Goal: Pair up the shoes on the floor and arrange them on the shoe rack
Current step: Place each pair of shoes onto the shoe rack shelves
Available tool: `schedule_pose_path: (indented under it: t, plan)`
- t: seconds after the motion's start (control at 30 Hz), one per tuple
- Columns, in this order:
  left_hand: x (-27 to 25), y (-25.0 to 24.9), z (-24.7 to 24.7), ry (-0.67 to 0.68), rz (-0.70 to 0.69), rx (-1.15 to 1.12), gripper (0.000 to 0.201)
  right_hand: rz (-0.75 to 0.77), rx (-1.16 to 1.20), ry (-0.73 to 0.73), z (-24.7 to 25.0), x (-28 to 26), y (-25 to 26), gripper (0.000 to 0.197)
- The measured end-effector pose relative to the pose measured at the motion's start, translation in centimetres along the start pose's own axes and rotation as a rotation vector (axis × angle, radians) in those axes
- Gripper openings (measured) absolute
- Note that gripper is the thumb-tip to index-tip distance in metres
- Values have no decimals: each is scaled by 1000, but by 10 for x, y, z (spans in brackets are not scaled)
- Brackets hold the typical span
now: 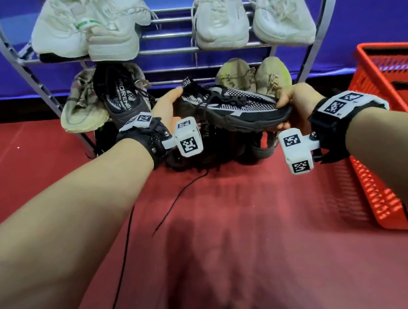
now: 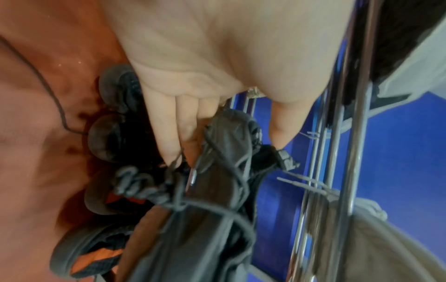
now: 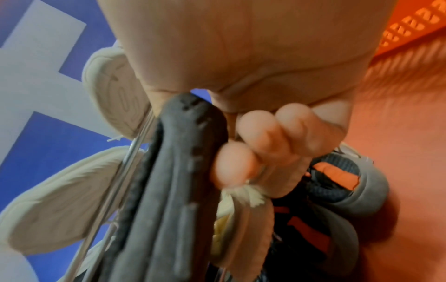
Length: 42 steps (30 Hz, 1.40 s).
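Note:
A black sneaker with a white-dotted knit upper [image 1: 238, 108] hangs sideways in front of the lower shelf of the metal shoe rack [image 1: 209, 46]. My left hand [image 1: 168, 104] holds its heel end, fingers and thumb either side of the collar [image 2: 226, 145]. My right hand [image 1: 287, 107] grips the toe, thumb on top and fingers curled under the dark sole [image 3: 178, 171]. A matching black shoe [image 1: 117, 98] stands tilted on the lower shelf at the left, leaning on a beige shoe [image 1: 80, 111].
Two white pairs sit on the upper shelf, left [image 1: 82, 27] and right [image 1: 221, 14]. A beige pair [image 1: 252, 75] is on the lower shelf at the right. Dark shoes with orange patches [image 1: 256, 147] lie beneath. A red basket [image 1: 394, 72] stands at the right. A black cable [image 1: 123, 255] crosses the red floor.

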<state>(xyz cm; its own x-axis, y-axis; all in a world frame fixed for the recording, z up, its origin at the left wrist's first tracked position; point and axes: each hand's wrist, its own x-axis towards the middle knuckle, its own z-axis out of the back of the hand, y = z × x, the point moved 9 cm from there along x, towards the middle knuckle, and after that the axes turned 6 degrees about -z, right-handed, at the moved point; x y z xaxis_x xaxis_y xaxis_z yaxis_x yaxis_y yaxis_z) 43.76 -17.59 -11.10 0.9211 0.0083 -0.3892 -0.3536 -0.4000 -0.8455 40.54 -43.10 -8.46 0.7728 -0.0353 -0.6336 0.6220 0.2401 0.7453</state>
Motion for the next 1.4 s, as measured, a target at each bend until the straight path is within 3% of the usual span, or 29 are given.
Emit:
schedule_pose_path:
  t: [0.1,0.2,0.27,0.33,0.5,0.63,0.7,0.8,0.87,0.93,1.0,1.17,1.3,1.4]
  plan:
    - [5,2,4,-25,-13,4,16,-9,53,-92,11,-3,-7,58]
    - [6,9,14,-51,27,46,14,21,224,-249,30,-3,-4,64]
    - [1,19,18,12,93,110,12,75,334,-330,31,-15,3,40]
    - [-9,32,24,100,197,241,22,91,413,-331,29,-15,5,19]
    - [-30,47,37,286,393,526,34,118,623,-271,25,-7,9,24]
    - [-44,53,25,358,373,511,15,149,691,-264,26,-14,13,9]
    - [-53,57,14,416,374,501,24,172,694,-282,26,-14,16,17]
    - [-61,63,-2,494,399,487,44,164,752,-256,16,-17,21,14]
    - [-62,64,-3,462,410,455,54,148,749,-273,13,-14,22,31]
    - [-63,62,-2,430,394,440,51,166,752,-283,15,-8,23,46]
    - [-64,60,2,419,371,427,44,194,772,-280,16,-2,25,48]
    - [-56,49,15,317,328,186,49,242,771,-191,-14,-12,46,8]
    - [-44,34,21,217,222,-17,41,236,610,-139,-45,-6,59,6]
    - [-34,24,25,144,151,-48,31,165,462,-144,-66,0,60,4]
